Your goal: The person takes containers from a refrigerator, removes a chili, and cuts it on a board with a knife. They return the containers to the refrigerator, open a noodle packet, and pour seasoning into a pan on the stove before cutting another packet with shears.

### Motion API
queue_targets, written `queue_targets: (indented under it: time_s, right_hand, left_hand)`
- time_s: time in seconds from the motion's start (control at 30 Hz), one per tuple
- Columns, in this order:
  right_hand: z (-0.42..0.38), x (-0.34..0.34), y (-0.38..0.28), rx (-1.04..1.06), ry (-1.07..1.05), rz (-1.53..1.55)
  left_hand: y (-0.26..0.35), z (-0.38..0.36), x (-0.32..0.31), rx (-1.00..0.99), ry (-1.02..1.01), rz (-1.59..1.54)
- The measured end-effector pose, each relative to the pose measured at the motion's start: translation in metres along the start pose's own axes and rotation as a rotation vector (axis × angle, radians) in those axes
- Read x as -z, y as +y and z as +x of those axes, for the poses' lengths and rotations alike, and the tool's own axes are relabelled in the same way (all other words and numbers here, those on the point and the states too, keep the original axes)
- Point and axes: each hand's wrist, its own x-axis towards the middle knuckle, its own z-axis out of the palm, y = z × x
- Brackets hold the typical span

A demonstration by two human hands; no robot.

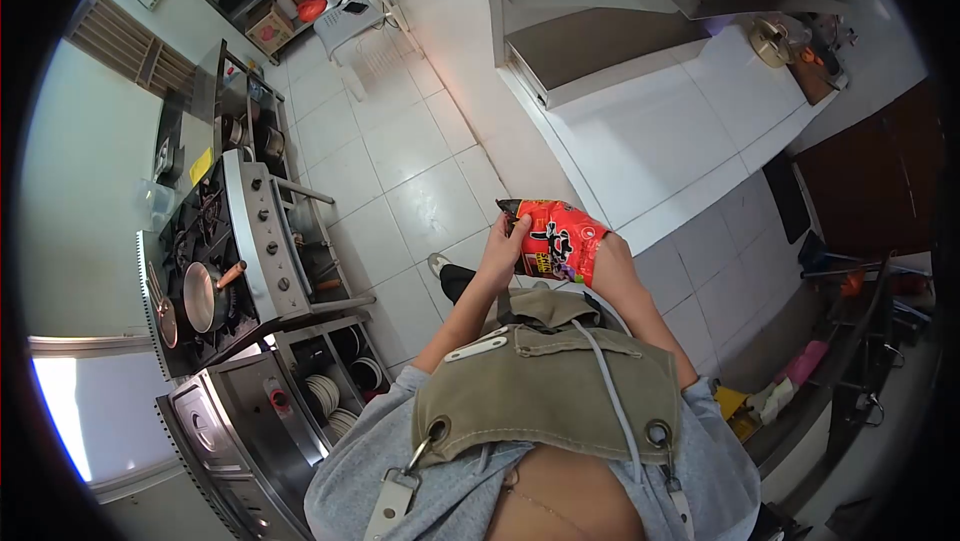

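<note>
A red instant noodle packet [563,236] with large black lettering and a dark end is held in front of my body. My left hand [502,249] is closed on its left end, the thumb lying over the dark edge. At the other end, my right hand [613,259] reaches into or behind the packet; its fingers are hidden by the wrapper and only the wrist side shows. Below the packet is the olive apron [550,391] that I wear over a grey top.
To the left, a gas stove [265,241] carries a wooden-handled pan [205,296]. Plates [325,396] stand in a rack below it. A white tiled counter [650,141] runs along the right. A grey chair [350,26] stands at the far end of the tiled floor.
</note>
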Motion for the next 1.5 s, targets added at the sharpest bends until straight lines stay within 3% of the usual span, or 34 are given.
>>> queue_targets:
  time_s: [0.1,0.2,0.63,0.7,0.73,0.8,1.0,1.07,1.13,1.2,1.27,1.33,1.37,1.4,1.47,1.5]
  right_hand:
    - [0.005,0.012,-0.017,0.058,0.093,0.113]
    - [0.005,0.013,-0.009,0.068,0.046,0.136]
    - [0.007,0.008,0.01,0.163,0.039,0.022]
    - [0.009,0.025,-0.003,-0.13,-0.012,0.25]
    - [0.009,0.032,-0.005,-0.131,-0.012,0.251]
    - [0.009,0.045,-0.009,-0.178,0.07,0.524]
    - [0.007,0.086,-0.025,-0.038,0.3,0.704]
    - [0.012,0.094,-0.025,0.039,0.492,0.767]
    - [0.016,0.095,-0.008,-0.042,0.499,0.848]
    - [0.021,0.088,0.019,-0.371,0.484,0.874]
    - [0.02,0.058,0.056,-0.467,0.469,0.868]
    - [0.016,0.031,0.075,-0.473,0.549,0.387]
    - [0.013,0.029,0.065,-0.385,0.61,0.181]
    - [0.013,0.03,0.053,-0.381,0.61,0.182]
    - [0.011,0.048,0.007,-0.149,0.525,0.336]
    - [0.008,0.06,-0.016,-0.138,0.408,0.312]
  left_hand:
    - [-0.003,0.002,0.002,-0.004,0.014,-0.021]
    - [-0.006,0.005,0.005,-0.003,-0.019,-0.013]
    - [-0.019,0.012,0.012,0.004,-0.013,-0.036]
    - [-0.022,0.013,0.018,0.053,-0.013,-0.133]
    - [-0.024,0.015,0.022,0.054,-0.012,-0.132]
    - [-0.029,0.018,0.031,0.065,-0.107,-0.211]
    - [-0.031,0.015,0.032,0.128,-0.182,-0.329]
    - [-0.019,0.008,0.024,0.139,-0.208,-0.443]
    - [-0.034,0.018,0.038,0.19,-0.213,-0.466]
    - [-0.046,0.024,0.047,0.295,-0.243,-0.601]
    - [-0.036,0.022,0.042,0.332,-0.164,-0.541]
    - [-0.041,0.027,0.047,0.273,-0.295,-0.525]
    - [-0.022,0.018,0.028,0.28,-0.193,-0.487]
    - [-0.015,0.016,0.02,0.276,-0.194,-0.487]
    - [-0.011,0.011,0.014,0.188,-0.204,-0.357]
    - [-0.026,0.02,0.024,0.172,-0.237,-0.382]
